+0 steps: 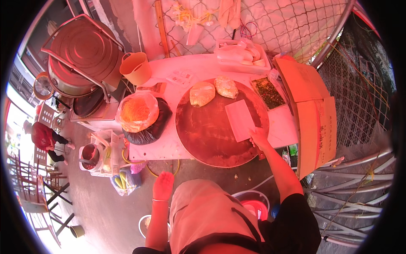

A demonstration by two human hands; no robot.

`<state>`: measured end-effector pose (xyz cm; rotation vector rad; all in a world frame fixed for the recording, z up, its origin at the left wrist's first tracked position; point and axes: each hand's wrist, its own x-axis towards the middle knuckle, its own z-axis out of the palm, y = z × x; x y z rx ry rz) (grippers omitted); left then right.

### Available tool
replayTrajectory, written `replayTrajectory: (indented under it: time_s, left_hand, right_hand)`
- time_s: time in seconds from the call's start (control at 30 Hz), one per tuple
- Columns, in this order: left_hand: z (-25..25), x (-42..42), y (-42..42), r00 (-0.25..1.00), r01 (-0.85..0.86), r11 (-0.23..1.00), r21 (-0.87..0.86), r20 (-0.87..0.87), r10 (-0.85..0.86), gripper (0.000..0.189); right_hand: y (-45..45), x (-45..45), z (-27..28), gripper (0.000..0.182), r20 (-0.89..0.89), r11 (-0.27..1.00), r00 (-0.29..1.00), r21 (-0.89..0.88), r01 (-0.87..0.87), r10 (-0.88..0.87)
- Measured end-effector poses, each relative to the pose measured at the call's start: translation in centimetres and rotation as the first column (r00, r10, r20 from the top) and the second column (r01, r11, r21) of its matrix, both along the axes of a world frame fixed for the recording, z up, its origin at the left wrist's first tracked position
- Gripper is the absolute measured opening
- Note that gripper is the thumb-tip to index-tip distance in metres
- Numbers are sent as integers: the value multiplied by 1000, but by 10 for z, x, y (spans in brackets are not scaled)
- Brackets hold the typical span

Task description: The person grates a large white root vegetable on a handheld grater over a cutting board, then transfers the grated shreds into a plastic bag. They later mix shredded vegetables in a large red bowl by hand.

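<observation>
My right hand [259, 138] grips a cleaver-like tool with a broad rectangular blade [240, 120]. The blade is over the right side of a large round brown slab [206, 130], a chopping board or griddle. Two flat, pale golden filled breads, one bread [202, 93] and another bread [226, 87], rest at the slab's far edge, beyond the blade. My left hand [163, 185], with a bracelet at the wrist, hangs in front of the table's near edge with nothing visible in it. Its finger spread is unclear.
A bag of orange shreds [138, 111] stands left of the slab. At right are a tray of dark green filling [269, 92] and a cardboard box [314, 127]. Behind sits a plastic bin [242, 65]. A large lidded pot [79, 57] and a person [44, 136] are left.
</observation>
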<state>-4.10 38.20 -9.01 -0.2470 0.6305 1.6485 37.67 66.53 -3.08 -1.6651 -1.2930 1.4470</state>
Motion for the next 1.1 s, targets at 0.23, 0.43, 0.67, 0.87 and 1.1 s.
replayTrajectory:
  time_s: [0.23, 0.43, 0.67, 0.87, 1.1]
  left_hand:
    - [25, 39, -27, 990, -131, 986, -103, -74, 124, 22]
    - [21, 46, -57, 970, -219, 970, -108, -135, 204, 24]
    - [17, 44, -83, 954, -278, 953, -119, -153, 259, 25]
    - [25, 38, -76, 969, -228, 967, -113, -122, 214, 18]
    - [1, 26, -110, 958, -285, 953, -100, -38, 283, 20]
  right_hand:
    - [11, -64, 32, 33, 124, 891, 886, 19, -453, 447]
    - [42, -84, 54, 39, 317, 804, 777, 69, -591, 544]
    - [49, -94, 52, 37, 220, 742, 724, 1, -670, 653]
    - [29, -43, 17, 31, 63, 902, 902, 42, -430, 427]
    - [18, -26, 8, 28, 82, 966, 963, -7, -258, 258]
